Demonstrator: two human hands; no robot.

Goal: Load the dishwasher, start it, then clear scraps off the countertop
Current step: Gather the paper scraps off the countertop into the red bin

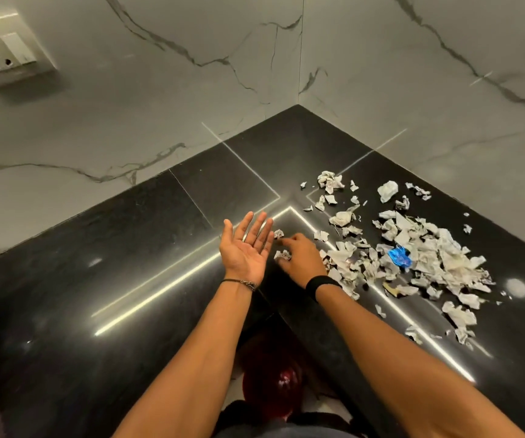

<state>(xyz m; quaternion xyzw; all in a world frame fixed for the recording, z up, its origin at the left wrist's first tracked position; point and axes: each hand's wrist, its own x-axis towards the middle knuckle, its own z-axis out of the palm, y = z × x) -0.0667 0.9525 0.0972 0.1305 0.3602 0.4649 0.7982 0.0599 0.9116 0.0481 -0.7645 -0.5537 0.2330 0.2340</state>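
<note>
While the left hand (247,248) is held palm up and spread wide above the black bench (96,263), empty, the right hand (300,256) is laid palm down just beside it, its fingers (281,240) pinched on small crumpled paper bits (282,255). Most of the paper scraps (413,257) are heaped on the bench to the right, with one blue scrap (399,256) among them.
</note>
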